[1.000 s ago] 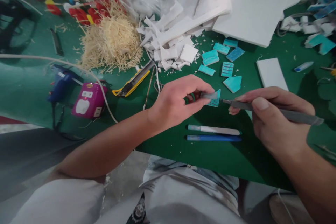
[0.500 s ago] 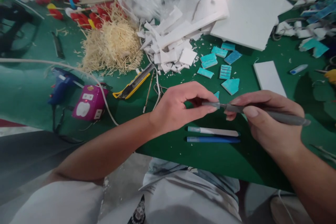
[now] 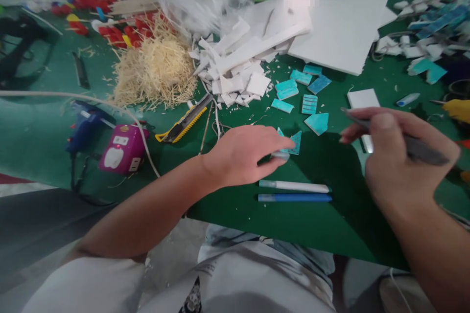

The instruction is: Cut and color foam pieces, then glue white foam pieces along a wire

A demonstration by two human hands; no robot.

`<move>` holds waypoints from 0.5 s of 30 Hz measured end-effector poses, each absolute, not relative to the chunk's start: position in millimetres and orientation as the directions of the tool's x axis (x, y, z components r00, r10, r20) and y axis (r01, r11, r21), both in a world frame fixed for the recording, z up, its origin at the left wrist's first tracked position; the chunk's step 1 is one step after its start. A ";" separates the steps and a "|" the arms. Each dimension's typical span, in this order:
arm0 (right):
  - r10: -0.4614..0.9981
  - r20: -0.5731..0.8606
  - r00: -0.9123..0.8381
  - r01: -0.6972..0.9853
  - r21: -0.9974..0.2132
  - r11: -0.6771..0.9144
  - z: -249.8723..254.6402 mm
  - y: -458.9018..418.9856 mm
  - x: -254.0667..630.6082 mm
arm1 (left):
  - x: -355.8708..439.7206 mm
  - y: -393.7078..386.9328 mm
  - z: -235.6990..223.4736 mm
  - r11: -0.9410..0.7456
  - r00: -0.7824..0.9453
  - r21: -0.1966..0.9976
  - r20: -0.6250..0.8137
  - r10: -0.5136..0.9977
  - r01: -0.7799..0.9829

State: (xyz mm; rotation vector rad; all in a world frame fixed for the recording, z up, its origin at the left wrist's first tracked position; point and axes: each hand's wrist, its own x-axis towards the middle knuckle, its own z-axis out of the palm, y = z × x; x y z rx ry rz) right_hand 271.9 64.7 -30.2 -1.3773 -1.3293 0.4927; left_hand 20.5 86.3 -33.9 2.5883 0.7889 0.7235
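Note:
Pinched in my left hand (image 3: 242, 156) is a translucent marker cap (image 3: 281, 155). The fingertips of that hand reach a small triangular teal piece (image 3: 296, 144) on the green table; whether they grip it is unclear. My right hand (image 3: 400, 161) is wrapped round an uncapped grey marker (image 3: 422, 149), its tip pointing left. Below my hands lie a white marker with teal ends (image 3: 297, 186) and a blue marker (image 3: 293, 197), side by side. Beyond the triangle are several teal-painted foam pieces, among them a pointed one (image 3: 317, 123) and a striped one (image 3: 309, 104).
White foam scraps (image 3: 235, 78) and large foam sheets (image 3: 338, 29) lie at the back. A yellow box cutter (image 3: 183, 120), straw (image 3: 157, 68), a blue glue gun (image 3: 86, 120) and a pink power socket (image 3: 123, 149) with a white cord are to the left.
The cap has come off the grey marker. My right hand has drawn right with the marker, while my left hand has moved slightly left and down with the cap, to the triangular piece.

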 end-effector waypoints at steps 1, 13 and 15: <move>0.884 0.380 0.272 0.464 -0.857 0.226 -31.2 65.9 273.0 | 21.2 85.8 -35.0 -0.826 0.761 0.397 0.357 0.541 0.401; 0.941 0.336 -0.051 0.808 -0.540 0.236 -49.2 86.7 303.6 | 23.5 87.5 -39.1 -0.642 0.608 0.400 0.228 0.761 0.654; 0.927 0.347 -0.143 0.819 -0.485 0.308 -54.0 91.6 307.3 | 23.6 88.4 -40.7 -0.634 0.606 0.402 0.214 0.766 0.660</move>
